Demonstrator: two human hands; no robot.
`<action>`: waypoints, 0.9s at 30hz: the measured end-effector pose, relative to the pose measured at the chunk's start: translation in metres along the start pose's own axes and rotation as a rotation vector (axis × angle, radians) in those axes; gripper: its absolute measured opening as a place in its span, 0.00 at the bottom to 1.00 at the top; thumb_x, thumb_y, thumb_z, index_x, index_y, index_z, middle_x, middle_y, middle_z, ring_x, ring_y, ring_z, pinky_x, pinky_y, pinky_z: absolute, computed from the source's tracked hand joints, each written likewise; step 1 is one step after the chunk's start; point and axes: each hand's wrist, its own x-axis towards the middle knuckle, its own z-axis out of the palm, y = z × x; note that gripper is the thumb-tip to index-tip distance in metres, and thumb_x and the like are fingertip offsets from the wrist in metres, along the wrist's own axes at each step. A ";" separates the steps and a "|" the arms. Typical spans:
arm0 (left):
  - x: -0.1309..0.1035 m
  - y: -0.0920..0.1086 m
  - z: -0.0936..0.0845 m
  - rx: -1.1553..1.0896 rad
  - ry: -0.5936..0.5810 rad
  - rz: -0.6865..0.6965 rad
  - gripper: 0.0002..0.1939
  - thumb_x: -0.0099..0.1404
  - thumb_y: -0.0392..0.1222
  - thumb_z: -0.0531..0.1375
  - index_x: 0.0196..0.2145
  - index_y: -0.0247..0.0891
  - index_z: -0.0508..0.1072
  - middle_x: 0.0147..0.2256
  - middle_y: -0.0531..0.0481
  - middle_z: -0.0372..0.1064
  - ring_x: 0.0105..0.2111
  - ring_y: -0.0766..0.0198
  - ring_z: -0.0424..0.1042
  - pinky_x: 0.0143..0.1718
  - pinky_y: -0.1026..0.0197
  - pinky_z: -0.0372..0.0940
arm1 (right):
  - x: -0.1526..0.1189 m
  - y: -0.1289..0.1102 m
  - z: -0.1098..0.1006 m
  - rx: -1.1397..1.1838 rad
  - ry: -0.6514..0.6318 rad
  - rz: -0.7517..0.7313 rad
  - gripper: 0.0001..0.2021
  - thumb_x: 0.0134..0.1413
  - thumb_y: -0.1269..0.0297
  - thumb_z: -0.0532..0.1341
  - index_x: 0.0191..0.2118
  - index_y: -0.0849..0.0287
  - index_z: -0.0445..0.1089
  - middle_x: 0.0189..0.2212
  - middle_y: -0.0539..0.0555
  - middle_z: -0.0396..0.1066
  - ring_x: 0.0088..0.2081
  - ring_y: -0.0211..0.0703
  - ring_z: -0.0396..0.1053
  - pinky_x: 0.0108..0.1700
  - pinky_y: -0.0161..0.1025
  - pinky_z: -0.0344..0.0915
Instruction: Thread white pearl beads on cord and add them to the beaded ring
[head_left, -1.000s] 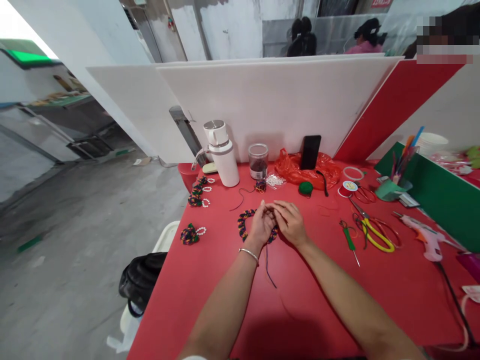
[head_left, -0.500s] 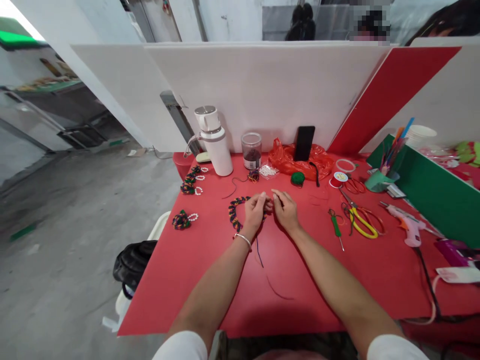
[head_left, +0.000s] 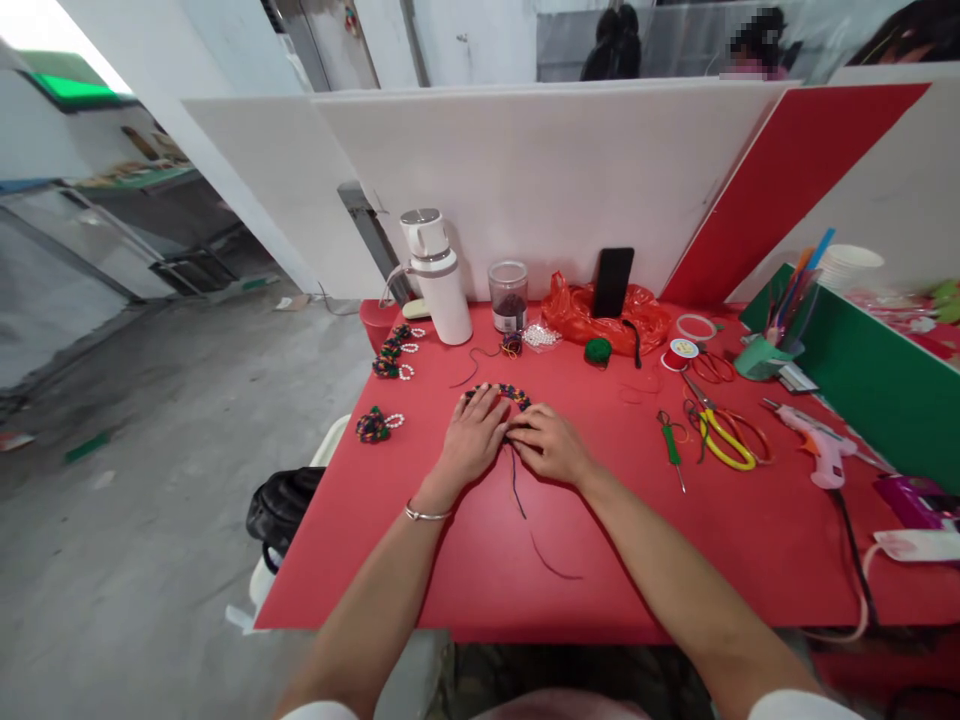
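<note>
A dark braided cord (head_left: 514, 394), multicoloured with orange and red flecks, lies bent into a ring on the red table. My left hand (head_left: 474, 437) rests flat over its left side, fingers stretched out. At the ring's near right side, my right hand (head_left: 551, 446) has its fingers bent together on the braid, next to my left fingertips. What lies under both hands is hidden. Loose dark thread ends (head_left: 517, 488) trail towards me from between the hands. Nearer to me, a separate thin thread (head_left: 553, 570) curves on the table.
Braided pieces with white bead loops (head_left: 379, 426) lie at the left. Behind the hands stand a white thermos (head_left: 444, 300), a clear jar (head_left: 508, 297) and a phone (head_left: 613, 283) by a red bag. To the right are a green-handled tool (head_left: 671, 445), yellow-handled scissors (head_left: 726, 440) and a glue gun (head_left: 825, 450).
My hands were raised with fingertips pinched close together; now they are lower on the braid. My left hand has moved left and flattened over the ring. The view has shifted slightly.
</note>
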 end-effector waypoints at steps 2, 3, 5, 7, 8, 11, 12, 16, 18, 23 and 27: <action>0.002 0.000 0.003 -0.004 -0.037 0.009 0.22 0.75 0.42 0.50 0.63 0.43 0.70 0.70 0.39 0.58 0.72 0.46 0.53 0.70 0.35 0.47 | 0.000 0.000 0.001 0.000 -0.040 -0.009 0.11 0.63 0.68 0.62 0.45 0.51 0.81 0.45 0.55 0.80 0.48 0.50 0.70 0.51 0.50 0.73; 0.004 0.000 0.004 -0.013 -0.046 0.004 0.22 0.76 0.42 0.50 0.63 0.42 0.70 0.70 0.39 0.59 0.71 0.46 0.54 0.70 0.35 0.48 | 0.000 0.000 0.001 -0.003 -0.058 -0.008 0.11 0.62 0.69 0.62 0.45 0.52 0.81 0.44 0.55 0.80 0.48 0.50 0.71 0.50 0.50 0.73; 0.008 -0.003 0.004 -0.038 -0.039 -0.017 0.22 0.76 0.41 0.49 0.63 0.41 0.70 0.69 0.38 0.59 0.71 0.46 0.55 0.69 0.35 0.51 | 0.000 0.002 0.003 -0.005 -0.076 0.003 0.11 0.61 0.71 0.62 0.44 0.53 0.81 0.42 0.55 0.80 0.47 0.50 0.71 0.50 0.51 0.73; 0.010 -0.008 0.002 -0.065 0.016 -0.046 0.21 0.75 0.41 0.50 0.60 0.40 0.73 0.68 0.38 0.61 0.70 0.46 0.57 0.68 0.35 0.52 | -0.001 0.004 0.003 -0.001 -0.059 0.025 0.12 0.59 0.72 0.62 0.43 0.53 0.81 0.42 0.55 0.80 0.46 0.50 0.71 0.50 0.51 0.73; 0.011 -0.010 0.000 -0.080 0.062 -0.062 0.20 0.74 0.41 0.51 0.58 0.40 0.74 0.66 0.38 0.63 0.68 0.46 0.59 0.67 0.36 0.53 | -0.001 0.005 0.004 0.002 -0.042 0.037 0.12 0.59 0.72 0.61 0.43 0.53 0.81 0.43 0.56 0.79 0.47 0.50 0.71 0.50 0.51 0.73; 0.010 -0.014 -0.005 -0.122 0.213 -0.123 0.14 0.70 0.41 0.55 0.46 0.40 0.80 0.54 0.38 0.74 0.57 0.49 0.71 0.59 0.43 0.64 | -0.002 0.005 0.004 0.009 0.003 0.053 0.15 0.58 0.73 0.61 0.45 0.52 0.81 0.44 0.56 0.79 0.48 0.51 0.70 0.49 0.51 0.73; 0.009 -0.014 -0.007 -0.133 0.240 -0.140 0.12 0.68 0.40 0.57 0.41 0.40 0.80 0.47 0.39 0.76 0.50 0.51 0.73 0.54 0.47 0.67 | -0.002 0.005 0.004 0.011 0.006 0.050 0.16 0.58 0.74 0.60 0.46 0.52 0.81 0.43 0.56 0.79 0.48 0.51 0.69 0.49 0.50 0.73; 0.003 -0.009 -0.015 -0.177 0.126 -0.116 0.07 0.62 0.39 0.60 0.28 0.41 0.77 0.28 0.48 0.71 0.32 0.59 0.70 0.37 0.57 0.65 | -0.002 0.003 0.003 -0.007 -0.041 0.026 0.16 0.58 0.73 0.60 0.46 0.52 0.82 0.38 0.56 0.78 0.43 0.50 0.69 0.44 0.48 0.72; 0.000 -0.005 -0.018 -0.204 0.024 -0.065 0.06 0.61 0.38 0.62 0.26 0.41 0.76 0.27 0.49 0.71 0.30 0.60 0.69 0.35 0.59 0.62 | -0.001 0.003 0.002 -0.023 -0.067 0.014 0.15 0.58 0.73 0.60 0.44 0.53 0.82 0.36 0.56 0.78 0.42 0.50 0.68 0.43 0.47 0.72; -0.001 -0.003 -0.016 -0.231 -0.036 -0.017 0.05 0.61 0.38 0.63 0.28 0.42 0.79 0.29 0.48 0.73 0.33 0.59 0.71 0.38 0.58 0.63 | -0.001 0.004 0.003 -0.032 -0.073 0.021 0.14 0.55 0.75 0.60 0.40 0.55 0.81 0.36 0.56 0.76 0.42 0.49 0.68 0.44 0.46 0.71; 0.003 -0.005 -0.008 -0.246 0.019 0.030 0.07 0.64 0.39 0.62 0.32 0.43 0.82 0.32 0.45 0.74 0.35 0.56 0.71 0.40 0.55 0.64 | -0.001 0.005 0.005 -0.045 -0.066 0.047 0.13 0.52 0.77 0.60 0.37 0.55 0.80 0.36 0.56 0.76 0.43 0.50 0.67 0.44 0.46 0.71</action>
